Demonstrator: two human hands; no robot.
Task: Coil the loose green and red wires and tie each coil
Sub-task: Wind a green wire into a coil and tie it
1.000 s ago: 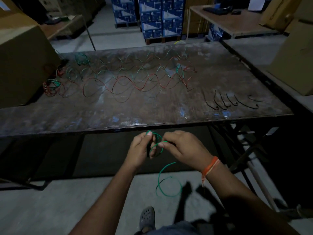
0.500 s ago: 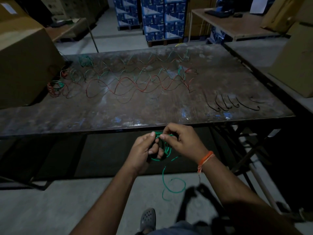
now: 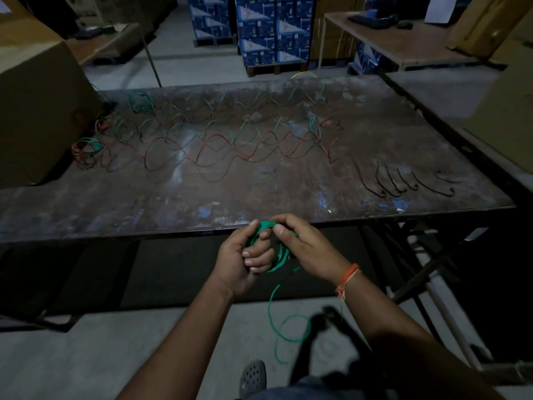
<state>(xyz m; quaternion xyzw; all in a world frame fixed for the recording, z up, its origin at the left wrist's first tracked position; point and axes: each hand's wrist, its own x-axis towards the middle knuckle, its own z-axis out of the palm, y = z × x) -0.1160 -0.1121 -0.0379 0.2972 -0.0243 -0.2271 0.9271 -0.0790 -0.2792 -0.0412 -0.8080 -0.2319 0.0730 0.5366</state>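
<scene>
Just below the table's front edge, my left hand (image 3: 243,262) grips a small coil of green wire (image 3: 278,256), fingers curled round its loops. My right hand (image 3: 305,249) pinches the top of the same coil between thumb and forefinger. The wire's free tail (image 3: 288,327) hangs down from the coil and curls above the floor. Several loose green and red wires (image 3: 219,140) lie in wavy lines across the middle of the metal table (image 3: 202,209). Small finished coils (image 3: 86,148) sit at the table's left side, and a green bundle (image 3: 140,101) lies at the far left.
Several short dark tie wires (image 3: 403,183) lie in a row at the table's right. A large cardboard box (image 3: 37,111) stands on the left end. More boxes (image 3: 507,111) are at the right, blue cartons (image 3: 259,30) and a desk (image 3: 403,39) behind. My foot (image 3: 252,376) is below.
The green coil between my hands has gained loops and grown thicker. The hanging tail has shortened. Both hands have risen slightly toward the table edge.
</scene>
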